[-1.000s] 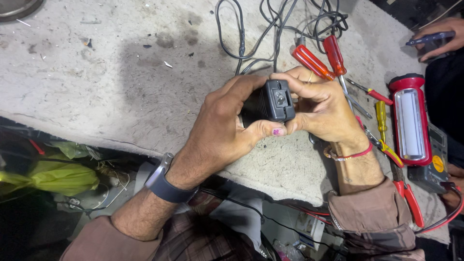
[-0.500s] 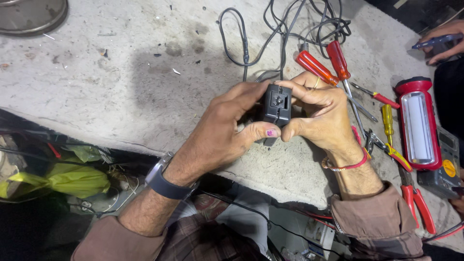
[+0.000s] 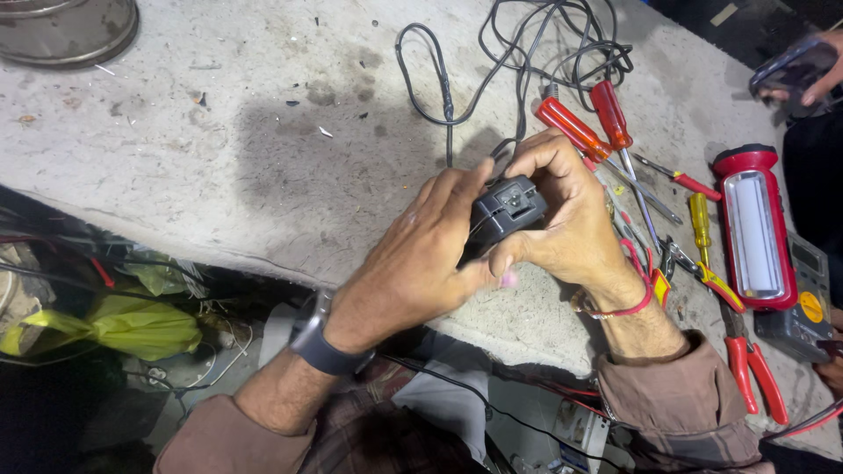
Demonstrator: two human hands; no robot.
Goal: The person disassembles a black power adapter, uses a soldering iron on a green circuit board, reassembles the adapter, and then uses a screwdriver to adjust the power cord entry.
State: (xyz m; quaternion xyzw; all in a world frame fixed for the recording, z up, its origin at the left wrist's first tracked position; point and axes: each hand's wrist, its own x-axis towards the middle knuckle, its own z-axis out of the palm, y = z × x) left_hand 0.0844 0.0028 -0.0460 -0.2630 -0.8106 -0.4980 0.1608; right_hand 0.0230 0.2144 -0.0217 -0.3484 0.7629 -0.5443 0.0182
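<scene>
Both hands, left hand (image 3: 421,263) and right hand (image 3: 562,215), close their fingers around a small black adapter (image 3: 507,211) above the concrete surface (image 3: 263,132); it looks light, rigid, best gripped by its sides.

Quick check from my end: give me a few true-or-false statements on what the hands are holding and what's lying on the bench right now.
1. Both hands, left hand and right hand, grip a small black box. True.
2. The two red-handled screwdrivers lie left of the hands. False: they lie beyond the right hand.
3. A red lamp lies at the bench's right side. True.
4. The left wrist is bare. False: it wears a dark watch.
5. The black cable is neatly coiled. False: it lies in loose loops.
</scene>
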